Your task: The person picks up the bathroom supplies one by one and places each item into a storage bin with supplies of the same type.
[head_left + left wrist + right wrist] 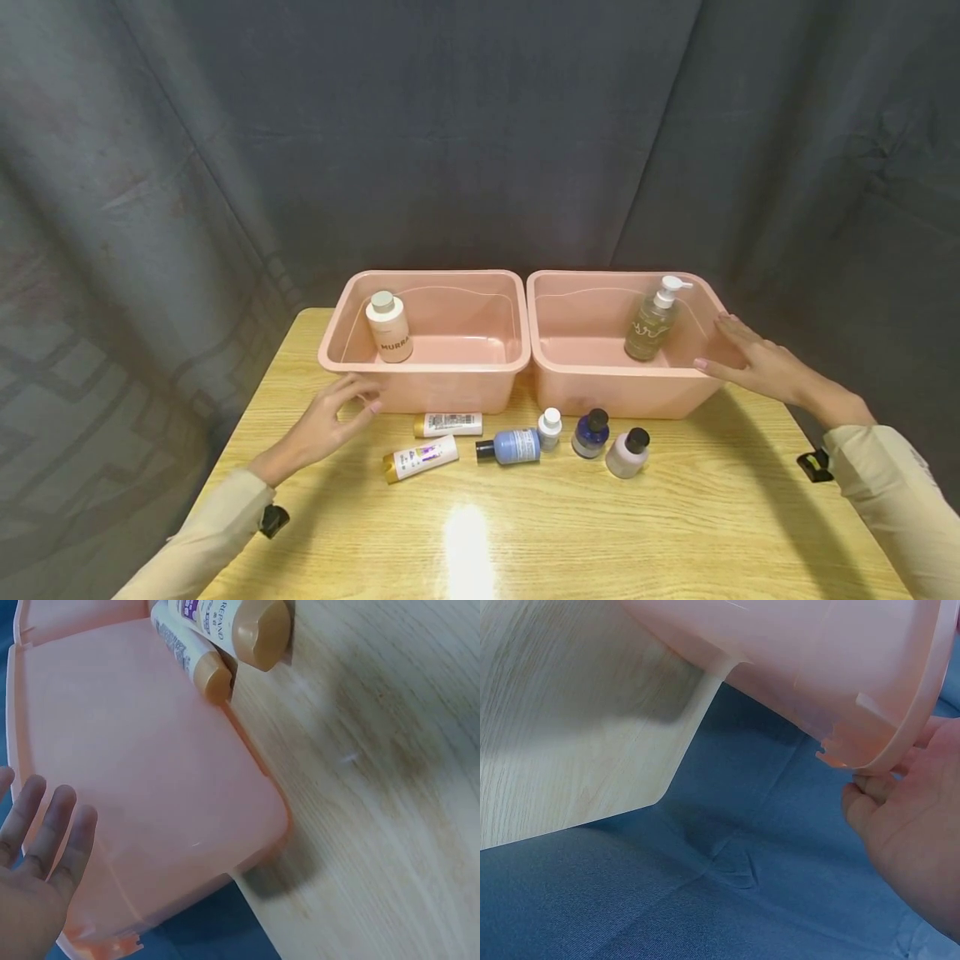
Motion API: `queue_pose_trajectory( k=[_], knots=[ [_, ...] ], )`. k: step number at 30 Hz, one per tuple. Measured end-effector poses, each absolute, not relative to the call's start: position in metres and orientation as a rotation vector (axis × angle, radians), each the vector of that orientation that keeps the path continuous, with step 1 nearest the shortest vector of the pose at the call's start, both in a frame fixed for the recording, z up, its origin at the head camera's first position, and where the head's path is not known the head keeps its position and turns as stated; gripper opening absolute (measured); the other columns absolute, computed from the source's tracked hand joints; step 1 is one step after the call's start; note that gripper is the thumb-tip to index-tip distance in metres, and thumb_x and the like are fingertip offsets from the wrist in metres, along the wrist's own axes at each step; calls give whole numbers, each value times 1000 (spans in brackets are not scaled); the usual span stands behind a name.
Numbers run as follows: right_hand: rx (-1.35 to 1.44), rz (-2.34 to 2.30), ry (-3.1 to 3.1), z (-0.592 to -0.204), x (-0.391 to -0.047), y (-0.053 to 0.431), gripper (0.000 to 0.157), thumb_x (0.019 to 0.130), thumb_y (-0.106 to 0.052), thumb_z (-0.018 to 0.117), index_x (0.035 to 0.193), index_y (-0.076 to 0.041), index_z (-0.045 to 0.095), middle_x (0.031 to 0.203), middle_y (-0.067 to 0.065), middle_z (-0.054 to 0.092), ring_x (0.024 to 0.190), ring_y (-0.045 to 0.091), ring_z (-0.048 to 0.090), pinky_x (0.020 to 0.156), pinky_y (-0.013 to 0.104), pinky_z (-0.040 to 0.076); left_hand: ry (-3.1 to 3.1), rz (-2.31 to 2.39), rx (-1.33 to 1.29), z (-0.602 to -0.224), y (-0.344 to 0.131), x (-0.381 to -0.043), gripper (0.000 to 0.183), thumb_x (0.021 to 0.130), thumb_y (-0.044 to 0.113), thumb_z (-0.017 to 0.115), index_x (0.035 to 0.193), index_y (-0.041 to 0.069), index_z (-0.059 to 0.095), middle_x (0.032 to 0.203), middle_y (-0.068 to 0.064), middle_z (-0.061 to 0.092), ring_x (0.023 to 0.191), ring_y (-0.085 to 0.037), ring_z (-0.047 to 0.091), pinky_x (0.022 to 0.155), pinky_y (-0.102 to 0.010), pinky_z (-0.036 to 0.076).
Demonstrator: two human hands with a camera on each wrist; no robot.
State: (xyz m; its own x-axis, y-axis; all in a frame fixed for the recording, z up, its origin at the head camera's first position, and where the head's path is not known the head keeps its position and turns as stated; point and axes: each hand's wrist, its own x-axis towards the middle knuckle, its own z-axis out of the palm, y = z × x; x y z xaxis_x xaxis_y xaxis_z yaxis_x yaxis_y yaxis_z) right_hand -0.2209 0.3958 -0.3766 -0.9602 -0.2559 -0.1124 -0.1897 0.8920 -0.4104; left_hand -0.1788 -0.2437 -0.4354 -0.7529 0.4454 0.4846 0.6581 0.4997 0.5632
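Observation:
In the head view, two pink bins stand side by side. The left bin [427, 392] holds a white bottle [390, 329] lettered MURRA; the right bin [607, 392] holds a clear pump bottle [651, 327] with a white pump. My left hand [333, 421] is at the left bin's front left corner, its fingers loosely extended and holding nothing. In the left wrist view, those fingers [56, 825] spread before the bin's wall. At the right bin's right end, my right hand [765, 367] touches the rim, fingers along the side and thumb near the front corner.
Before the bins lie two white tubes with gold caps, one nearer [423, 458] and one farther [450, 424], and a blue bottle [517, 446]. A small white bottle [550, 429], dark blue bottle [590, 435] and black-capped pale bottle [627, 454] stand rightward. A dark curtain [450, 142] hangs behind.

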Motion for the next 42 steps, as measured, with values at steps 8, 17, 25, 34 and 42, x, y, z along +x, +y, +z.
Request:
queue_pose_trajectory(
  k=[8, 17, 25, 34, 42],
  knots=[
    [-355, -589, 2903, -377, -222, 396, 97, 96, -52, 58, 158, -6, -1, 161, 27, -6, 139, 61, 6, 97, 83, 14, -2505, -1121, -917, -442, -244, -180, 26, 93, 6, 66, 119, 2, 66, 104, -8, 67, 91, -16, 63, 81, -35, 54],
    [-353, -587, 2903, -377, -221, 396, 97, 95, -52, 58, 158, -7, -1, 161, 27, -6, 139, 61, 6, 97, 82, 14, -2576, -1147, -874, -446, -241, -179, 26, 93, 10, 67, 118, 3, 67, 104, 0, 66, 90, -12, 62, 79, -40, 56],
    [-343, -594, 2897, -377, -221, 396, 98, 95, -52, 58, 158, -6, -2, 161, 26, -7, 140, 59, 2, 98, 83, 12, -2636, -1150, -877, -452, -238, -181, 26, 93, 15, 68, 116, 2, 68, 105, 2, 64, 89, -13, 63, 79, -38, 56],
    [-342, -606, 2891, -378, -221, 396, 98, 96, -52, 58, 158, -7, -3, 161, 25, -9, 140, 60, 2, 98, 83, 12, -2656, -1220, -908, -462, -237, -187, 26, 93, 12, 69, 115, 1, 67, 101, 0, 66, 90, -15, 62, 77, -40, 56],
    [-353, -612, 2901, -378, -220, 396, 98, 95, -51, 59, 158, -7, -2, 161, 25, -8, 140, 59, 3, 98, 82, 13, -2737, -1248, -913, -464, -236, -189, 28, 94, 17, 69, 115, 0, 67, 103, -4, 66, 94, -20, 63, 77, -38, 57]
  ],
)
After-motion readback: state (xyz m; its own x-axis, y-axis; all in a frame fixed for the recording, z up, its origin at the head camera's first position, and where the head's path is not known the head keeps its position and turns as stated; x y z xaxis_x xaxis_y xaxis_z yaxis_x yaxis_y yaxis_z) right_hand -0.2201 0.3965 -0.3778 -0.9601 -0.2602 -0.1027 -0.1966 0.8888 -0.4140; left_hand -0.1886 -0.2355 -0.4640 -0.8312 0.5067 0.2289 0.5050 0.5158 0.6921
